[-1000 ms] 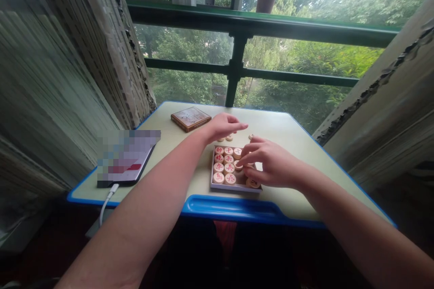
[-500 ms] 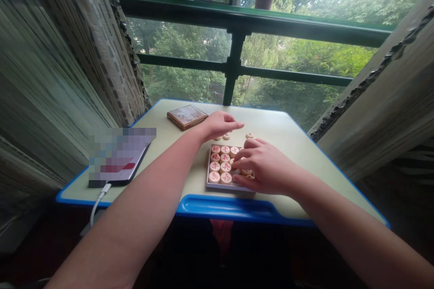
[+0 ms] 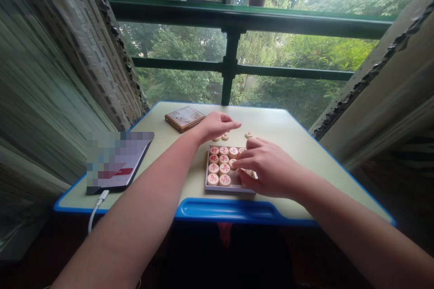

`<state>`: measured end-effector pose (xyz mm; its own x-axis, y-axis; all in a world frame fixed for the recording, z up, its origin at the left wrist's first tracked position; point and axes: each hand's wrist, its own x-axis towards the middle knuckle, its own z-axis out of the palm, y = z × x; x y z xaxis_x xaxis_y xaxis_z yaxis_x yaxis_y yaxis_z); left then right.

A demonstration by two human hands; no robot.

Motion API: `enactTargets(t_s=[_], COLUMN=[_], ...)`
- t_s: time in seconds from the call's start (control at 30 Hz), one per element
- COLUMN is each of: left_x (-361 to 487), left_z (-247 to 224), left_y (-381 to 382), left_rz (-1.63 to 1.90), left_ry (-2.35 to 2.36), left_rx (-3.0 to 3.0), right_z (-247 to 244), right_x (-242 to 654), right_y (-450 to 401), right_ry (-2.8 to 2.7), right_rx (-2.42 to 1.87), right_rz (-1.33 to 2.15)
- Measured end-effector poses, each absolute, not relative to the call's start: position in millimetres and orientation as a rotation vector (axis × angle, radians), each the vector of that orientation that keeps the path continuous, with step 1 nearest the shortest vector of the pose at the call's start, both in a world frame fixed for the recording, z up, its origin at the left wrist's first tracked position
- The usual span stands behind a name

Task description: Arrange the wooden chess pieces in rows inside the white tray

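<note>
A shallow box point(image 3: 209, 188) on the desk holds rows of round wooden Chinese chess pieces with red characters. Over its right side is my right hand point(image 3: 267, 167), fingers curved and apart, one fingertip touching a chess piece point(image 3: 233, 163) in the third column. Behind that hand, part of the box's right column is hidden. My left hand point(image 3: 217, 125) hovers past the box's far edge, one finger stretched to the right and the others bent. Just below it, loose chess pieces point(image 3: 225, 136) lie on the desk. Another loose piece point(image 3: 248, 134) lies farther right.
A flat box lid point(image 3: 185, 118) with a picture lies at the back left. On the left of the desk point(image 3: 298, 137) rests a tablet point(image 3: 130, 169) with a white charging cable point(image 3: 98, 205). A blue tray groove point(image 3: 227, 208) runs along the front edge. Window and curtains surround the desk.
My right thumb has drawn back slightly to the right, uncovering more of the box's inside and the piece under my fingertip. My left hand keeps nearly the same place; the view shifted slightly.
</note>
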<state>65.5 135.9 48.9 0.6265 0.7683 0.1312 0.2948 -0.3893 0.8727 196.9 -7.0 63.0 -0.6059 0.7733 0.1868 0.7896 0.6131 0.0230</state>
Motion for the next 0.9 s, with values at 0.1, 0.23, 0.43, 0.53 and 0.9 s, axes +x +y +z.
enactTargets(t_s=[0.1,0.23,0.43,0.53,0.9], left_x=[66,66,66,66,53], left_z=[48,48,47,47,43], left_y=[136,136,136,137,148], left_rz=[0.669,0.672,0.669,0.678,0.460], left_ry=[0.846,0.849,0.861,0.852,1.002], left_rx=[1.973,1.976,1.993,2.006,2.382], right_z=[63,61,59,58,55], right_x=[202,206,202,202,248], right_y=[-6,-3,-3,-3,31], right_ry=[-2.678,-2.640,-2.683,-2.672,-2.214], right_rx=[-1.282,-1.294,-1.285,-1.266,-2.019], right_rz=[-0.133,-0.159,-0.146,-0.162,-0.300])
